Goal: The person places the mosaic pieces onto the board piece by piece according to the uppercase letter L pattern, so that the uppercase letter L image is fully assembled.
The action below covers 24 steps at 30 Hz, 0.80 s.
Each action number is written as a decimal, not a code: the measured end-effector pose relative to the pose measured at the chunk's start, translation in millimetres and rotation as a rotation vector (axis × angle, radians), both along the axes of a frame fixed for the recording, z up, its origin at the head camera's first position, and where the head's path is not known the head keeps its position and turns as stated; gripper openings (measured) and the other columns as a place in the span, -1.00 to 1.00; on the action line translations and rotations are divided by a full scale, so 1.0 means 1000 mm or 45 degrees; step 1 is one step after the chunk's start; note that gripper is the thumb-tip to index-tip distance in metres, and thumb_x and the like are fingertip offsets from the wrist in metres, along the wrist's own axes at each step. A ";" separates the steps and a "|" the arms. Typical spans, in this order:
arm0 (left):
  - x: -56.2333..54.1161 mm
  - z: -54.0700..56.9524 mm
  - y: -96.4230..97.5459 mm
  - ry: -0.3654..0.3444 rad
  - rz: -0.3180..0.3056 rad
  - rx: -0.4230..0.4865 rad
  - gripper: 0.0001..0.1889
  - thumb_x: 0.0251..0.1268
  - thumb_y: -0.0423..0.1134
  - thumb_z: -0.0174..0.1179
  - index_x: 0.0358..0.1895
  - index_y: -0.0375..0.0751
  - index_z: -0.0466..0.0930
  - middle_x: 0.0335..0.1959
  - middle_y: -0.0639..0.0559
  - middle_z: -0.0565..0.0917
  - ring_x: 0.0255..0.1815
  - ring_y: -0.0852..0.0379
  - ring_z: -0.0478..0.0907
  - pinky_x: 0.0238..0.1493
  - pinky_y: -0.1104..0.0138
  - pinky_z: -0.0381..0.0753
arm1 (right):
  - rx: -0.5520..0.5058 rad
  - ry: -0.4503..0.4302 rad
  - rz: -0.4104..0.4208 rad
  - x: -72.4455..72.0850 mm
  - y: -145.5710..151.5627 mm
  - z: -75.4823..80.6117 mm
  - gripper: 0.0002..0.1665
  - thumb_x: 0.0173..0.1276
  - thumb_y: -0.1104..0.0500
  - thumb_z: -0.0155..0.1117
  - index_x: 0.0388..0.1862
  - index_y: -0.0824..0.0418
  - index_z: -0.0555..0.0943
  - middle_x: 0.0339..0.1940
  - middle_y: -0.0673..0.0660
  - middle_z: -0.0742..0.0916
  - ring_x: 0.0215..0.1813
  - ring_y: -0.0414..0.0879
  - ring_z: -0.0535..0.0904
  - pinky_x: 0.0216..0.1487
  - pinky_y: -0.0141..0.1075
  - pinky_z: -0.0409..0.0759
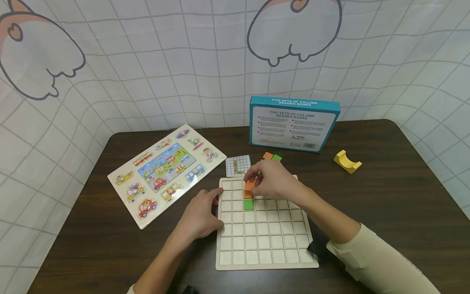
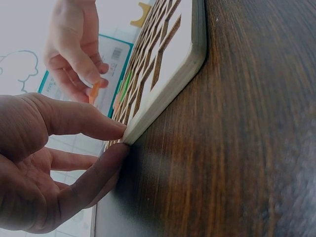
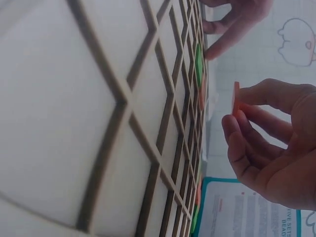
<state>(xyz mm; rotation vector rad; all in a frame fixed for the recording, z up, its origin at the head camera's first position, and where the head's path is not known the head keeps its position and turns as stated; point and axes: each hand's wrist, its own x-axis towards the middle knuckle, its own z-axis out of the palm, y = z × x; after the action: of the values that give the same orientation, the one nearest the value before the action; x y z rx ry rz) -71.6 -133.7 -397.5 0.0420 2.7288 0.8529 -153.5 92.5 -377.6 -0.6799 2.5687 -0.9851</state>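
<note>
My right hand [image 1: 273, 179] pinches a small orange square tile [image 3: 236, 96] between thumb and fingers, just above the board near its far edge. A wooden grid board [image 1: 264, 241] lies flat on the table. On it, a green tile [image 1: 248, 204] sits in a cell, and another orange tile [image 1: 248, 194] lies right behind it, partly covered by the held one. My left hand [image 1: 198, 214] touches the board's left edge, thumb and forefinger spread apart along it. In the left wrist view, the thumb and fingers meet the board's pale side.
Behind the board lie a grid pattern card [image 1: 238, 165] and loose orange [image 1: 268, 155] and green [image 1: 276, 157] tiles. A blue box [image 1: 293, 124] stands at the back. A picture puzzle board [image 1: 147, 218] lies left, a yellow curved block [image 1: 346, 162] right.
</note>
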 end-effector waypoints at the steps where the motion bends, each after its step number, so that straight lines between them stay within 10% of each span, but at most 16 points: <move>1: 0.000 0.000 0.000 0.001 -0.001 -0.001 -0.03 -0.28 -0.46 0.50 0.47 -0.18 0.48 -0.10 -0.08 0.58 -0.18 0.00 0.47 -0.21 0.21 0.48 | 0.003 0.007 0.005 0.001 0.000 0.000 -0.72 0.12 0.30 0.50 -0.15 0.13 0.81 -0.31 0.00 0.76 -0.30 -0.17 0.62 -0.22 -0.29 0.57; 24: 0.001 0.001 0.000 0.010 -0.010 -0.009 -0.04 -0.28 -0.44 0.53 0.45 -0.18 0.49 -0.10 -0.09 0.59 -0.19 0.01 0.47 -0.18 0.19 0.50 | -0.030 -0.022 0.035 0.028 -0.006 0.005 -0.73 0.13 0.30 0.56 -0.15 0.14 0.81 -0.30 -0.02 0.76 -0.32 -0.19 0.62 -0.25 -0.29 0.58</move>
<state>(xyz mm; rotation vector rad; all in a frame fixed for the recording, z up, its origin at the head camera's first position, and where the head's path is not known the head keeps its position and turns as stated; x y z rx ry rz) -71.1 -134.1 -396.8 0.0550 2.7373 0.8427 -125.2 86.7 -373.0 -0.7084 2.5298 -1.0100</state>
